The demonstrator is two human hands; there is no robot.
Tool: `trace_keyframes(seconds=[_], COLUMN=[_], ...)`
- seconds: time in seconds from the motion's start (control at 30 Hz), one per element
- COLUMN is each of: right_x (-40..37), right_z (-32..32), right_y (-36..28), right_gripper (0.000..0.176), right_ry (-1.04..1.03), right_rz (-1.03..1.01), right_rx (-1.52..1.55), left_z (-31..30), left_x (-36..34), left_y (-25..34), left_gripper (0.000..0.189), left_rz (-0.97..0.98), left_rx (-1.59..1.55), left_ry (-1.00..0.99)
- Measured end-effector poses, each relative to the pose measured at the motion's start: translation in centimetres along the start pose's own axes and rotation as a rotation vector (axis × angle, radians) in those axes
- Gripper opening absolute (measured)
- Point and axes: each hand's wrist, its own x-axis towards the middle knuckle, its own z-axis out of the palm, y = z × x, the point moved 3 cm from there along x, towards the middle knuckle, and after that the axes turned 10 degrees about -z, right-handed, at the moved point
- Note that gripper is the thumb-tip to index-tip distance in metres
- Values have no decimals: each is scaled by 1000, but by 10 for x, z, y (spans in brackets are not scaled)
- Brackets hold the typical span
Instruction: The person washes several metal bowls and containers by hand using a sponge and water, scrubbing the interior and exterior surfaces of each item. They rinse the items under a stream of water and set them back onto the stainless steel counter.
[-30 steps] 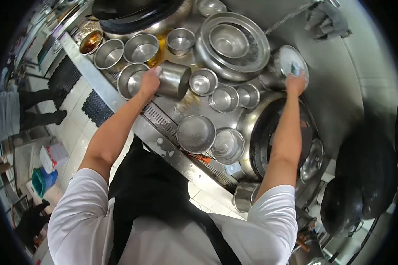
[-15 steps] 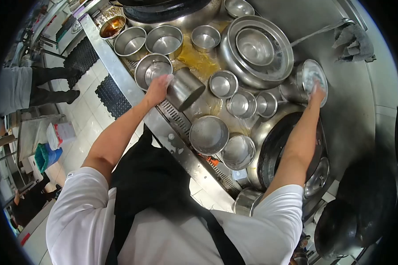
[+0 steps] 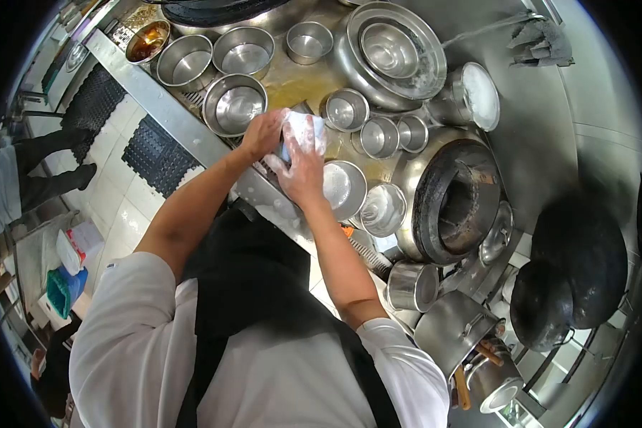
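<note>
1. large steel basin, upper centre: sitting with a smaller bowl inside.
2. burner well, right of centre: gaping dark.
3. steel canister, top centre (foam-covered): you are gripping it with your left hand, fingers wrapped round its side; your right hand is pressing on it, fingers curled, their grasp impossible to tell.

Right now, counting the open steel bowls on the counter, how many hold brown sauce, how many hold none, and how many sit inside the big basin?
Bowls with no sauce, on the counter: 9
Bowl with brown sauce: 1
Bowl inside the big basin: 1
Total: 11
Not counted: the foamy container in the left hand.
</note>
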Motion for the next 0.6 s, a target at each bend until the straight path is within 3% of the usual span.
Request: trace_keyframes(seconds=[0.1, 0.13, 0.17, 0.23, 0.3, 0.43, 0.5, 0.6], right_x=[7, 18, 19, 18, 3, -14, -11, 1], right_z=[27, 32, 37, 43, 44, 27, 46, 45], right_y=[27, 47, 69, 86, 60, 13, 61, 69], right_gripper=[42, 40, 41, 45, 48, 51, 51, 50], right_ry=[22, 51, -164, -323, -6, -103, -116, -137], right_rz=[100, 297, 576, 624, 261, 128, 333, 567], right_rx=[54, 261, 287, 55, 76, 18, 111, 258], left_z=[-3, 4, -1, -18, -15, -13, -15, -11], left_x=[-3, -7, -10, -10, -5, -11, -15, -27], left_y=[-3, -10, -5, 15, 5, -1, -3, -11], left_gripper=[35, 39, 35, 30, 32, 31, 35, 35], left_rz=[-224, -126, -205, -345, -243, -206, -187, -171], left_rx=[-115, -106, -59, 36, 39, 17, -7, -6], left_ry=[-123, -49, -113, -249, -178, -201, -198, -205])
